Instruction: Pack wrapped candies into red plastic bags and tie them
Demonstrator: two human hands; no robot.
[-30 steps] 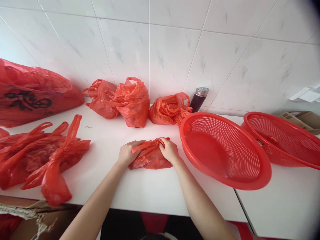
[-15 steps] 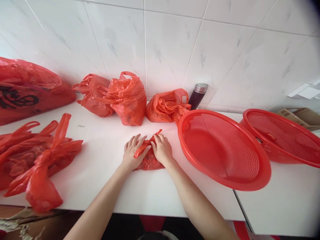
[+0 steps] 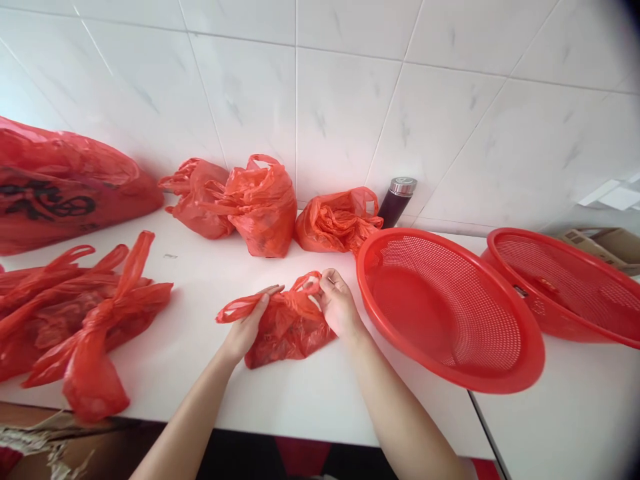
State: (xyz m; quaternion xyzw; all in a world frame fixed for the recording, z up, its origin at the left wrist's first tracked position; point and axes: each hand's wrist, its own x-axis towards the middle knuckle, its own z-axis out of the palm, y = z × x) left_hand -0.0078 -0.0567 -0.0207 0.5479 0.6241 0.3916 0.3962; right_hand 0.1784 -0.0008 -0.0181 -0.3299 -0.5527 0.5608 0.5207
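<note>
A small red plastic bag lies on the white counter in front of me. My left hand pinches one of the bag's handles, which sticks out to the left. My right hand pinches the other handle loop near the top of the bag. Both hands are closed on the plastic, with the handles pulled a little apart. What the bag holds is hidden.
A large red perforated basket sits just right of my hands, with a second red basket beyond it. Tied red bags lie left, more red bags stand by the tiled wall, and a dark flask stands behind.
Both hands were pressed together on top of the bag; now they have drawn apart, each pulling out a handle, and the bag has spread open leftwards.
</note>
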